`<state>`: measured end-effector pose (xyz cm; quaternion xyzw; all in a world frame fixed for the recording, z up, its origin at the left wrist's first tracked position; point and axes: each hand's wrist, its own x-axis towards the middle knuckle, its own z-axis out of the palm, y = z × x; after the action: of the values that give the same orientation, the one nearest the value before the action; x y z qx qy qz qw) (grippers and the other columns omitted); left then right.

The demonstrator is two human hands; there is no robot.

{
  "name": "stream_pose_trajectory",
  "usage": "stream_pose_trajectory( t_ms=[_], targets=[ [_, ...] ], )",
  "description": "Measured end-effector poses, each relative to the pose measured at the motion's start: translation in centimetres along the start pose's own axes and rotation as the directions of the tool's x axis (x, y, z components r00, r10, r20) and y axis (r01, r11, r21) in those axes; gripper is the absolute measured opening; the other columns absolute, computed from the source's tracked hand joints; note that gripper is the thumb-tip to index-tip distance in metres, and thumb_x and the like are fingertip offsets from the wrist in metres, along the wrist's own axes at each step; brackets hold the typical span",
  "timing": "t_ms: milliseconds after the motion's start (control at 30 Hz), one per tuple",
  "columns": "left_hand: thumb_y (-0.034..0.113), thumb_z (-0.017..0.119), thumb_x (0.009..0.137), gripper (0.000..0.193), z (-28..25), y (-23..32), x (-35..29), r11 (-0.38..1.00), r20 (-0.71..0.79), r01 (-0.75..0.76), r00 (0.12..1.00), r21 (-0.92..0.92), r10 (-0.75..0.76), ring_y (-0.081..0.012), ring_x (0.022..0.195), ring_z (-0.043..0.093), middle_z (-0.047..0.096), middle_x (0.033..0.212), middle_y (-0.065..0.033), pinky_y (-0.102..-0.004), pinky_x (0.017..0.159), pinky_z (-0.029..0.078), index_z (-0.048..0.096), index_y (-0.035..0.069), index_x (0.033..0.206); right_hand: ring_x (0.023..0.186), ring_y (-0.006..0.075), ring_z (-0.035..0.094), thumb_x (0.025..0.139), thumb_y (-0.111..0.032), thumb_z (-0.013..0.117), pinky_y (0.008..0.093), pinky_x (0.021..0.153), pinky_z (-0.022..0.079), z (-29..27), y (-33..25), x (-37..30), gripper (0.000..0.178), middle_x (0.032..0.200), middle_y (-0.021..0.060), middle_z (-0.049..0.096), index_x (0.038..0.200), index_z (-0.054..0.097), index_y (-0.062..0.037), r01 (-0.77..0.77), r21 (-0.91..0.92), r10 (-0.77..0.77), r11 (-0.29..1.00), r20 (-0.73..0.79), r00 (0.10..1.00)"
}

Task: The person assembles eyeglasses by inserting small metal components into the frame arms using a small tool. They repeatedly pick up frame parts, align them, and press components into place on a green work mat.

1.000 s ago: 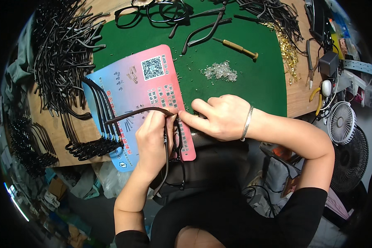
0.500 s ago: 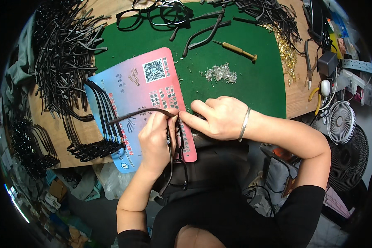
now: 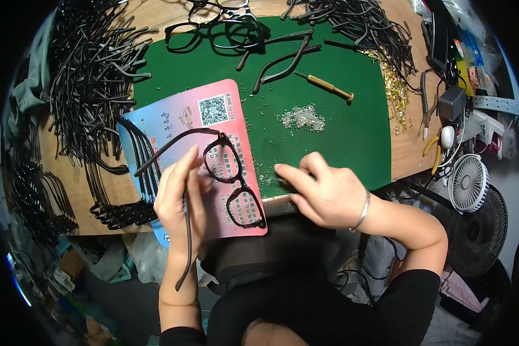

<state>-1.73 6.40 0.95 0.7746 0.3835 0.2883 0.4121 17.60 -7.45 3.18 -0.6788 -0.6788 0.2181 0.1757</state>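
A black eyeglass frame (image 3: 234, 183) lies over the pink part of the printed card (image 3: 249, 130), one temple joined at its upper corner and reaching left. My left hand (image 3: 181, 199) is closed beside it, its fingers close to the upper rim. From that hand a second black temple (image 3: 186, 254) hangs down along my forearm; whether it is joined to the frame is hidden. My right hand (image 3: 331, 196) is over the near edge of the green mat (image 3: 352, 150), thumb and forefinger apart, next to scattered tiny metal screws (image 3: 265, 176). Its other fingers are curled.
A pile of tiny clear-silver parts (image 3: 303, 119) and a brass-handled screwdriver (image 3: 326, 86) lie on the mat. Assembled glasses (image 3: 213, 36) stand at the back. Heaps of black temples (image 3: 92, 92) cover the left; gold-coloured parts (image 3: 396, 86), pliers (image 3: 425, 104) and a white fan (image 3: 469, 183) are right.
My hands have drawn apart. The left moved left and the frame turned to lie face up on the card; my right hand went right and down to the mat near the screws.
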Motion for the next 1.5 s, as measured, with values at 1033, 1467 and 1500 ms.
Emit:
stream_pose_trajectory(
  t_ms=[1033, 1467, 1500],
  targets=[
    [0.004, 0.079, 0.065, 0.023, 0.9, -0.6, -5.9, 0.910, 0.326, -0.412, 0.867, 0.045, 0.376, -0.0253, 0.092, 0.065, 0.067, 0.088, -0.0085, -0.0443, 0.092, 0.045, 0.062, 0.006, 0.079, 0.055, 0.0226, 0.057, 0.078, -0.010, 0.060, 0.0317, 0.046, 0.050, 1.3, -0.4, -1.1, 0.035, 0.081, 0.0099, 0.048, 0.112, 0.058, -0.0126, -0.090, 0.197, 0.082, 0.976, 0.047, 0.995],
    [0.004, 0.077, 0.068, 0.020, 1.1, 0.1, -5.9, 0.876, 0.364, -0.463, 0.846, 0.135, 0.390, -0.0253, 0.089, 0.066, 0.067, 0.088, -0.0096, -0.0456, 0.092, 0.045, 0.063, 0.003, 0.082, 0.054, 0.0243, 0.060, 0.075, -0.009, 0.060, 0.0339, 0.045, 0.051, 2.2, 0.0, -1.2, 0.034, 0.081, 0.0121, 0.049, 0.109, 0.058, -0.0114, -0.033, 0.170, 0.042, 0.985, -0.047, 0.998],
    [0.004, 0.077, 0.068, 0.020, 1.2, 0.3, -6.1, 0.866, 0.363, -0.473, 0.845, 0.163, 0.393, -0.0251, 0.088, 0.066, 0.067, 0.087, -0.0094, -0.0455, 0.092, 0.045, 0.063, 0.003, 0.082, 0.054, 0.0244, 0.060, 0.075, -0.009, 0.060, 0.0340, 0.046, 0.051, 2.3, 0.0, -1.2, 0.034, 0.081, 0.0121, 0.049, 0.109, 0.058, -0.0118, -0.036, 0.173, 0.043, 0.984, -0.041, 0.998]
  ],
)
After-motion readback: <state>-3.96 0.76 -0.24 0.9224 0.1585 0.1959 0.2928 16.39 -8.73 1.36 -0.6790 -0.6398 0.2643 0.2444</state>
